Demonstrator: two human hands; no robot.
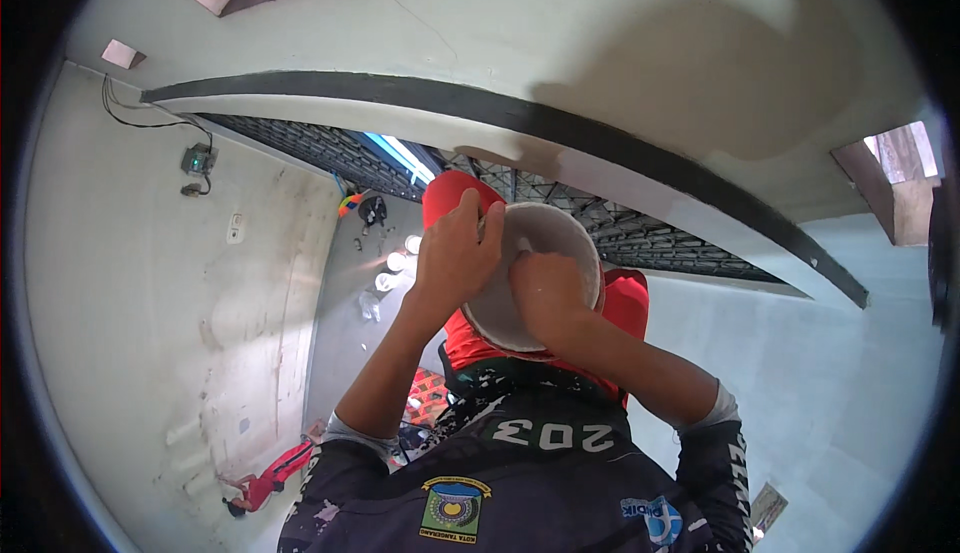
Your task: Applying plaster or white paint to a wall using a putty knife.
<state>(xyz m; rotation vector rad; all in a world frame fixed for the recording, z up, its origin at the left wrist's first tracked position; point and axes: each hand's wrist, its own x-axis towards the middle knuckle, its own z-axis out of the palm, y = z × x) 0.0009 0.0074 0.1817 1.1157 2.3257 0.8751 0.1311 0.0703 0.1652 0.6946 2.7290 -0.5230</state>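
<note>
I am gripping the rim of the white bowl (530, 283) with my left hand (455, 248), fingers curled over its edge. My right hand (545, 298) is reaching inside the bowl, closed on something I cannot make out. The bowl's inside looks smeared white, partly emptied. Beyond the bowl, a red container (455, 198) is showing, then the ceiling's dark beam (600, 148).
</note>
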